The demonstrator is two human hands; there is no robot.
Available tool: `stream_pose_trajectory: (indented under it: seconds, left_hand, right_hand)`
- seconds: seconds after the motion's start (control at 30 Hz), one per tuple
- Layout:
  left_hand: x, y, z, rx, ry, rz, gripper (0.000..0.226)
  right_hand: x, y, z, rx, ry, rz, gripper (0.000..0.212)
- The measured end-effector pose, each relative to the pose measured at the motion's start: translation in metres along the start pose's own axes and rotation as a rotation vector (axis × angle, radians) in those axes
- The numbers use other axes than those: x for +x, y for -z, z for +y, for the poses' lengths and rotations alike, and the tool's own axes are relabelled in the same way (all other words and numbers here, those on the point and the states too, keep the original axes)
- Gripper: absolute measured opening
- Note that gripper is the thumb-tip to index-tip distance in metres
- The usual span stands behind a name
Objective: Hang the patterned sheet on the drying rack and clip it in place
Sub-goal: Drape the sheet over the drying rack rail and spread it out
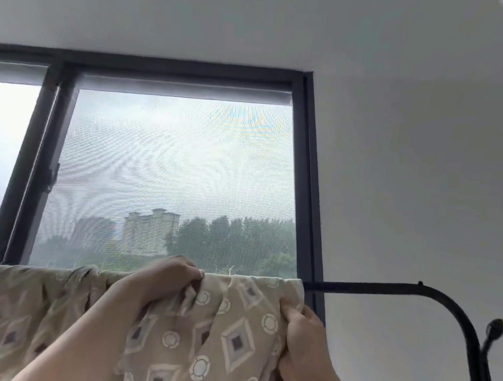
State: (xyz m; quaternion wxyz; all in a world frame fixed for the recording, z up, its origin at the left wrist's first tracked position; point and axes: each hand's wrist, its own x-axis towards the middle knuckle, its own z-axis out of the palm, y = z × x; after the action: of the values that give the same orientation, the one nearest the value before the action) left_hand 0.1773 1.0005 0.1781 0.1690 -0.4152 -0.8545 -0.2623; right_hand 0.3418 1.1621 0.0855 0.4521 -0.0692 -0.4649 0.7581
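soft, hazy daylight comes through the window (169, 167), moiré ripples on its screen, edges bowed.

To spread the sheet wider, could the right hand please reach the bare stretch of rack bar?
Probably yes: the right hand grips the sheet just below the bare bar, and nothing lies between them.

The patterned sheet (235, 330) is beige, with white-edged diamonds holding dark purple squares and white rings. The drying rack (385, 287) is black, against a white wall (422, 171).
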Motion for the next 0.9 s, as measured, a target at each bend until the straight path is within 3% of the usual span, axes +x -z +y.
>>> stream_pose_trajectory:
  seconds: [0.07, 0.13, 0.2, 0.23, 0.3, 0.47, 0.57, 0.67, 0.77, 0.9]
  left_hand:
    - [-0.002, -0.001, 0.002, 0.03, -0.019, 0.011, 0.034]
    - [-0.004, -0.002, 0.007, 0.102, -0.043, 0.024, 0.034]
    - [-0.003, -0.003, 0.007, 0.133, -0.058, 0.034, 0.033]
    - [-0.003, -0.003, 0.008, 0.126, -0.06, 0.033, 0.034]
    - [-0.001, -0.004, 0.008, 0.072, -0.052, 0.023, 0.036]
    - [0.008, -0.004, -0.004, -0.03, -0.023, 0.0, 0.033]
    - [0.007, 0.003, -0.001, -0.285, 0.022, -0.101, 0.039]
    - [0.002, 0.017, -0.007, -0.618, 0.177, -0.42, 0.032]
    - [-0.003, 0.025, -0.013, -0.56, 0.17, -0.509, 0.032]
    - [0.004, 0.023, -0.014, -0.256, 0.099, -0.324, 0.062]
  right_hand:
    - [0.005, 0.013, 0.009, -0.453, 0.264, 0.191, 0.016]
    - [0.008, 0.022, 0.016, -0.814, 0.703, 0.384, 0.019]
    - [0.002, 0.018, 0.016, -0.938, 0.944, 0.32, 0.009]
    - [-0.002, 0.01, 0.012, -0.934, 0.9, 0.234, 0.003]
    - [-0.003, -0.001, 0.003, -0.819, 0.595, 0.1, 0.012]
    - [0.001, -0.023, -0.003, -0.575, 0.216, 0.127, 0.025]
    - [0.002, -0.024, -0.006, -0.622, 0.281, 0.116, 0.035]
    - [0.014, -0.014, -0.026, -0.774, 0.506, 0.32, 0.035]
    - [0.026, 0.008, -0.052, -0.722, 0.501, 0.401, 0.032]
    - [0.026, 0.028, -0.054, -0.457, 0.287, 0.31, 0.025]
